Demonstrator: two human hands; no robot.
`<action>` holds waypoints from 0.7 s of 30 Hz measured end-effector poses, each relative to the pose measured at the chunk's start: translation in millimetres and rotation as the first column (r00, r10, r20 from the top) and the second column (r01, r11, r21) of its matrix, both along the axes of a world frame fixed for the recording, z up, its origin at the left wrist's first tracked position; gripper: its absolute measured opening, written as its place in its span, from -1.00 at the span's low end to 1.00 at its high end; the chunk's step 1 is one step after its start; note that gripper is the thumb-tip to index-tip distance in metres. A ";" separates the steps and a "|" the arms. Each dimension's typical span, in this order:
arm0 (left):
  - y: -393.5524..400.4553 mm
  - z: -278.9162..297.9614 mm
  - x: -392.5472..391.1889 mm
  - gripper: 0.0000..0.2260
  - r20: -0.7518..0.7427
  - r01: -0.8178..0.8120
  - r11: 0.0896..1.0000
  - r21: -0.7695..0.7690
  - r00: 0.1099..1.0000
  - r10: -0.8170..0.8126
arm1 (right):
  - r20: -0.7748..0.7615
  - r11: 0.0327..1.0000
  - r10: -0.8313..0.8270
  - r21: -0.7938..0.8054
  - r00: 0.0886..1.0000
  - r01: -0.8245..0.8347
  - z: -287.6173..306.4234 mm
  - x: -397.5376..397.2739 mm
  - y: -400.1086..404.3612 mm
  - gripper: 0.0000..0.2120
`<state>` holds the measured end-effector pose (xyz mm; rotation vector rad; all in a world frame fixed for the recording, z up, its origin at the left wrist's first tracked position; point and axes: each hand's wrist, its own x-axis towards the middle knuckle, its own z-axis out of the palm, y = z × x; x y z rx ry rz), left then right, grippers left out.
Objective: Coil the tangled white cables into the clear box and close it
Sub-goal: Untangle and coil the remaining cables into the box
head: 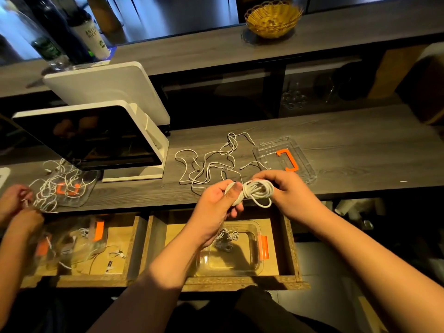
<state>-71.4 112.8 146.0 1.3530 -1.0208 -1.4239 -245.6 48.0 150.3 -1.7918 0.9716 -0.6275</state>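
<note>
A coiled white cable point(258, 191) hangs between my two hands above the counter's front edge. My left hand point(219, 200) grips one side of the coil, thumb on top. My right hand point(286, 188) pinches the other side. Behind them, tangled white cables point(211, 162) lie spread on the grey counter. The clear lid point(300, 147) with an orange handle rests flat to the right of the tangle. Below, in an open wooden drawer, sits the clear box point(249, 258) with an orange latch; a small cable bundle point(224, 239) lies inside it.
A white point-of-sale screen point(96, 138) stands at the left. Another person's hands point(16, 207) work on a second cable tangle point(55, 186) over another lid. A second drawer point(79, 248) holds a clear box. A wicker basket point(272, 19) sits on the upper shelf.
</note>
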 end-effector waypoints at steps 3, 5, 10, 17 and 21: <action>0.9 1.1 3.3 -0.77 -0.225 -0.016 0.998 0.062 0.974 0.030 | 0.116 0.983 -0.082 0.171 0.990 0.061 -5.1 2.4 6.3 -0.87; 0.6 -0.4 4.4 -0.82 -0.267 -0.078 0.995 0.066 0.959 0.093 | 0.248 0.921 -0.178 0.384 0.952 0.072 -6.3 6.0 13.5 -0.92; -2.3 -5.3 1.4 -0.96 -0.045 -0.276 0.960 0.056 0.959 0.278 | 0.350 0.876 -0.241 0.481 0.905 0.047 -5.0 17.7 32.6 -0.91; -5.8 1.2 4.1 -0.97 0.137 -0.205 0.978 0.033 0.970 0.198 | 0.296 0.953 -0.109 0.304 0.949 0.015 11.8 10.9 33.0 -0.80; -7.2 5.2 2.3 -0.80 0.220 -0.124 0.992 0.015 0.968 0.117 | -0.177 0.918 -0.044 -0.395 0.983 -0.030 9.4 10.4 29.9 -0.78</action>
